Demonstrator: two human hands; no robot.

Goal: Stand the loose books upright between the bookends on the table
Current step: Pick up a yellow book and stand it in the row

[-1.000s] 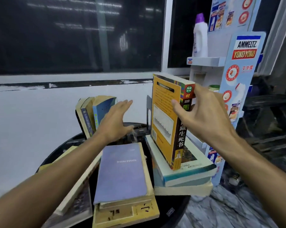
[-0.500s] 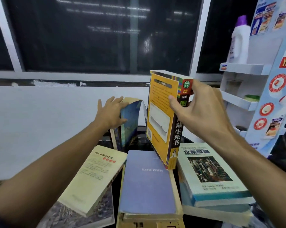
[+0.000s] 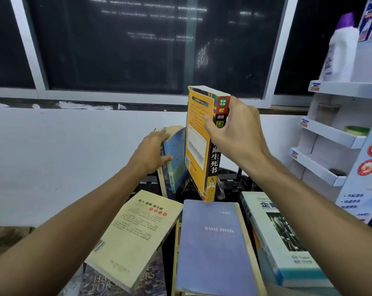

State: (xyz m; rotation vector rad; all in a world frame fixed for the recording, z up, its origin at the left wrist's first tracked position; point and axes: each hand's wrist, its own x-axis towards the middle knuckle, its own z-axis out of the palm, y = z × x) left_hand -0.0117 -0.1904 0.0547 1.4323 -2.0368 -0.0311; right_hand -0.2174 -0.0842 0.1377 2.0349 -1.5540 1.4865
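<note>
At 12 o'clock on the dark bench (image 3: pixel 230 180), your right hand (image 3: pixel 236 133) grips the yellow book (image 3: pixel 199 146) by its spine near the top, fingers closed around it, and the book hangs slightly tilted above the surface. Your left hand (image 3: pixel 150 150) rests flat, fingers open, against the blue book (image 3: pixel 176 159) that leans at 11 o'clock. I judge you should push this leaning row upright first, then lower the yellow book straight down beside it, spine toward you. The covers look glossy, so squeeze firmly. I cannot see the bookends clearly. At 6 o'clock lie 3 flat paperbacks: cream (image 3: pixel 136 238), purple (image 3: pixel 212 248), white-teal (image 3: pixel 287 242).
</note>
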